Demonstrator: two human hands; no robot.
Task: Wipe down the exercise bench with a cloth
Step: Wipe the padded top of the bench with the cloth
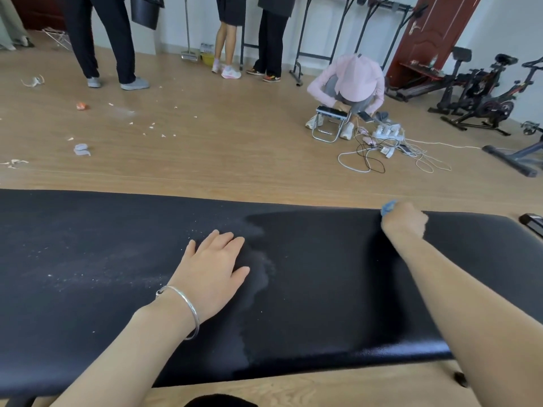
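Two bare hands worked on a long black padded exercise bench [308,289] in a room with a light wooden floor [220,136].

The black worktop stretched across the whole view; its left half was dusted with pale powder and specks, while its right half looked darker and clean. The left hand [216,270], wearing a thin silver bangle [188,306] at the wrist, lay flat, palm down, on the middle of the worktop with its fingers [227,242] spread slightly apart, beside the edge of the dusty patch. The right hand [404,220] reached to the far edge of the worktop, fingers closed tightly around a small blue cloth [387,207], mostly hidden, pressed against the padding there.
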